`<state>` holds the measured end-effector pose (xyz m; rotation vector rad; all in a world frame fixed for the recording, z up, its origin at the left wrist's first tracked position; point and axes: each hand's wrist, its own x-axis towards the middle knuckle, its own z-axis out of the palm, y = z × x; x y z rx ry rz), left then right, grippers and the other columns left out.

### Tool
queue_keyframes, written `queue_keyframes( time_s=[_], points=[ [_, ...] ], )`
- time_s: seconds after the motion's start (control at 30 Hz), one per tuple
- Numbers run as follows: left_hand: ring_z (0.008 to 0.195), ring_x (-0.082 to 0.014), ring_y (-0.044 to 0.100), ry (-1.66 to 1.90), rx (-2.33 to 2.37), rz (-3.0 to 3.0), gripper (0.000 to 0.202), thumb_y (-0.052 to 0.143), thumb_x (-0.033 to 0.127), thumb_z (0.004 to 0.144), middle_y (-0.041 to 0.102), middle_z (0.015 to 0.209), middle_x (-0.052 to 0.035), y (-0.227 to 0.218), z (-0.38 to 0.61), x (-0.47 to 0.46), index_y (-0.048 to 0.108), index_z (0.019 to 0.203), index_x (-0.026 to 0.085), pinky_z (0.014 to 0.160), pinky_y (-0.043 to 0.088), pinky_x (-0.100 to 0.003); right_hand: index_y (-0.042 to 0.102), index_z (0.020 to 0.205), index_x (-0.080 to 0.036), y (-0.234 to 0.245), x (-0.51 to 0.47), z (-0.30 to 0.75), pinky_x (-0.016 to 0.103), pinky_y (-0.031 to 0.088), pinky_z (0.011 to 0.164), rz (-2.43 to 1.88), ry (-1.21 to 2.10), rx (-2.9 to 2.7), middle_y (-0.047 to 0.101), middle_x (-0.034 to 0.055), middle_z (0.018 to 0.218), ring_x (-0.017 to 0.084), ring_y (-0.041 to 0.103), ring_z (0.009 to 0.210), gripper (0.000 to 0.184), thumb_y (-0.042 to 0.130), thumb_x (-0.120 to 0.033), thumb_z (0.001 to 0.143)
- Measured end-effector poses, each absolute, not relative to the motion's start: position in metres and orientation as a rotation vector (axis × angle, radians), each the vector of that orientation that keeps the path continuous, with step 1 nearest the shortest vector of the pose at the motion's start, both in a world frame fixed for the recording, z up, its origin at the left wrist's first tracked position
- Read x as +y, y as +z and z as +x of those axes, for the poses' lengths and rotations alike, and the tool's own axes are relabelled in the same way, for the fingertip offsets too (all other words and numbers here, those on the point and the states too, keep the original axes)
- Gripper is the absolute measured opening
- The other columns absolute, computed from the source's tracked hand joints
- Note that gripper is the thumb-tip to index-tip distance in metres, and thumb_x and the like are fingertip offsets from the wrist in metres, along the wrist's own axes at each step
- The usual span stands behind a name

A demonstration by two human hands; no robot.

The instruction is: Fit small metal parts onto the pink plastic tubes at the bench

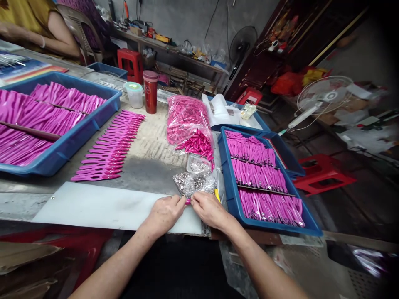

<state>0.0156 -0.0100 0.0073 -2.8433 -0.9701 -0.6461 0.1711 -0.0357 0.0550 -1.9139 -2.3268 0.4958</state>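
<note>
Between my two hands, over the right end of a white board [102,207], sits a small glossy pink plastic piece [188,202]. My left hand [166,211] pinches it from the left, and the fingers of my right hand [207,207] close on its other end. Most of the piece is hidden by my fingers. Just beyond them lie clear plastic bags of small metal parts [195,180]. Behind those stands a large clear bag of similar pink pieces [188,118]. A row of long pink handle-like parts with pointed tips [109,145] lies to the left.
A blue tray [71,143] of pink parts stands at left, another blue tray [232,187] at right. A yellow-handled tool [217,194] lies near my right hand. Farther back are a red tumbler [150,93] and a lidded tub [134,96]. A co-worker's arm [59,45] shows upper left.
</note>
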Motion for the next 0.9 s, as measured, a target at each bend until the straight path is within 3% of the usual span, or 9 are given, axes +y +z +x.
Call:
queue_keyframes(
  time_s=[0.27,0.57,0.73,0.9],
  points=[
    [0.05,-0.013,0.049,-0.632,-0.926,-2.868,0.011,0.042,0.019,0.083,0.049,0.058,0.0012,0.002,0.015,-0.01,0.05,0.076,0.018,0.046,0.034,-0.025,0.051,0.06,-0.017,0.051,-0.033,0.165,0.022,0.025,0.053,-2.083,0.518,-2.176,0.055,-0.0011,0.06,0.01,0.044,0.056,0.021,0.041,-0.016,0.079],
    [0.046,-0.0106,0.048,-0.691,-0.991,-2.877,0.017,0.04,0.02,0.084,0.05,0.056,0.0017,0.008,0.015,-0.009,0.051,0.071,0.018,0.044,0.03,-0.023,0.052,0.064,-0.017,0.049,-0.035,0.176,0.021,0.033,0.057,-1.952,0.511,-2.123,0.054,-0.0009,0.063,0.012,0.049,0.062,0.013,0.052,-0.022,0.076],
    [0.045,-0.0098,0.048,-0.719,-1.033,-2.854,0.017,0.041,0.023,0.084,0.05,0.056,0.0023,0.01,0.015,-0.008,0.053,0.073,0.019,0.044,0.029,-0.023,0.058,0.073,-0.017,0.06,-0.025,0.195,0.02,0.037,0.065,-1.927,0.417,-2.033,0.058,0.0012,0.072,0.012,0.053,0.071,0.013,0.046,-0.017,0.079],
    [0.045,-0.0094,0.048,-0.751,-1.054,-2.856,0.019,0.039,0.025,0.085,0.051,0.056,0.0013,0.009,0.014,-0.007,0.055,0.075,0.018,0.043,0.029,-0.023,0.061,0.079,-0.017,0.062,-0.005,0.198,0.021,0.037,0.068,-2.105,0.26,-2.286,0.062,0.0035,0.08,0.014,0.056,0.077,0.02,0.041,-0.018,0.082]
  ],
)
